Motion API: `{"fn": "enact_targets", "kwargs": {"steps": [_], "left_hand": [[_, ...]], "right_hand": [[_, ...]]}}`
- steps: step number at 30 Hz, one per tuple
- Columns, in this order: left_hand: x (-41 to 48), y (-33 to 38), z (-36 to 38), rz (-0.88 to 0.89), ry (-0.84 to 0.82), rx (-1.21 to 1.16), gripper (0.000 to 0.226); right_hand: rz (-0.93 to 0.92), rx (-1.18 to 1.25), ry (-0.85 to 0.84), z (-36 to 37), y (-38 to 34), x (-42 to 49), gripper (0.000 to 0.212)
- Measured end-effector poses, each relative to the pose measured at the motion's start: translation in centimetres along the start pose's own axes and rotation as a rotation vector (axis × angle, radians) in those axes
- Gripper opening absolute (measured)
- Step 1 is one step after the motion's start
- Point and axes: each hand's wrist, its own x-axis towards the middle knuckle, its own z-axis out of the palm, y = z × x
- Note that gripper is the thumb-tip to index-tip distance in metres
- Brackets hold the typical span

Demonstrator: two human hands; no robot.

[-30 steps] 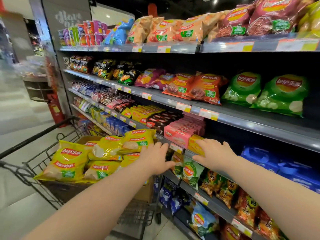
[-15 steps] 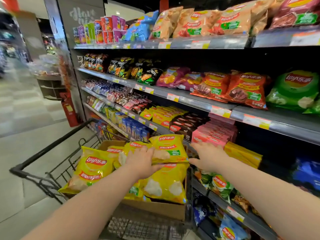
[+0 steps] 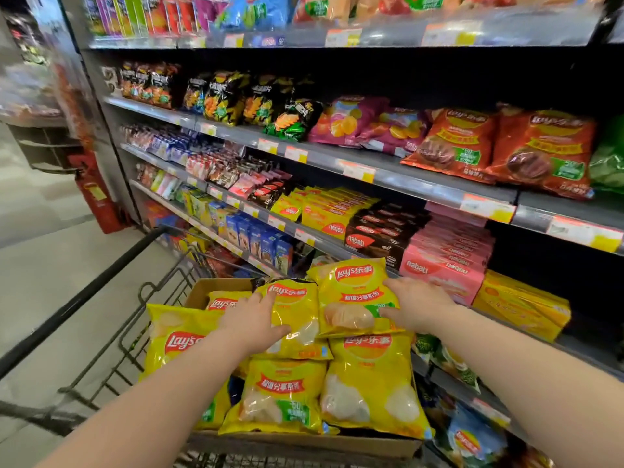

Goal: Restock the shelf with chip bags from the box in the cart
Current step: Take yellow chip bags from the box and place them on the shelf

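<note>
Several yellow Lay's chip bags lie piled in a cardboard box inside the black wire cart. My left hand rests with spread fingers on one upper yellow bag. My right hand touches the right edge of the topmost yellow bag, thumb laid on its front and fingers along its upper corner. More yellow bags fill the near half of the box. The snack shelf runs along the right.
Pink and brown wafer packs and yellow boxes sit on the shelf just right of the cart. Red Lay's bags lie one level higher. A red fire extinguisher stands at the shelf's far end. The aisle floor is on the left.
The view has swung left and down onto the cart. My right hand moved from the shelf edge onto the top yellow bag. My left hand stays on the pile.
</note>
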Motion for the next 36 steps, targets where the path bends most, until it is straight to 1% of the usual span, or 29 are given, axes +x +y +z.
{"fn": "enact_targets", "kwargs": {"steps": [4,9,12,19,22,26,29,30,32,33,34,35,36], "left_hand": [[3.0,-1.2,1.2,-0.037,-0.042,-0.05,0.09],[6.5,-1.9,2.1,-0.138,-0.11,-0.097,0.092],[8.8,-2.1,2.3,-0.173,-0.112,-0.192,0.093],[11.7,-2.4,4.3,-0.382,-0.167,-0.613,0.096],[12.4,-2.6,4.9,-0.437,-0.192,-0.692,0.093],[13.3,-3.0,5.3,-0.524,-0.203,-0.832,0.098],[13.9,-3.1,5.4,-0.576,-0.206,-0.88,0.096],[13.9,-3.0,5.3,-0.586,-0.206,-0.888,0.096],[14.1,-3.2,5.3,-0.602,-0.22,-0.913,0.096],[14.2,-3.3,5.3,-0.614,-0.237,-0.932,0.096],[14.3,-3.5,5.2,-0.624,-0.248,-0.962,0.097],[14.3,-3.7,5.1,-0.642,-0.257,-0.995,0.099],[14.4,-3.9,5.1,-0.656,-0.258,-1.022,0.101]], "right_hand": [[0.016,0.011,-0.033,0.6,0.4,3.8,0.069],[0.061,0.082,-0.091,2.0,1.3,8.9,0.073],[0.101,0.206,-0.117,2.9,2.2,12.0,0.073],[0.245,0.559,-0.197,5.1,3.0,15.6,0.085],[0.308,0.694,-0.216,5.4,3.1,16.3,0.084],[0.398,0.832,-0.261,5.5,3.6,16.8,0.093],[0.457,0.957,-0.301,5.7,3.7,17.0,0.098],[0.464,1.005,-0.315,5.8,3.7,17.1,0.104],[0.461,1.093,-0.328,5.7,3.6,17.2,0.125],[0.461,1.131,-0.326,5.8,3.7,17.3,0.131],[0.46,1.165,-0.324,5.8,3.7,17.4,0.133],[0.457,1.19,-0.322,5.9,3.8,17.5,0.13],[0.454,1.2,-0.321,5.7,3.6,17.5,0.119]]}}
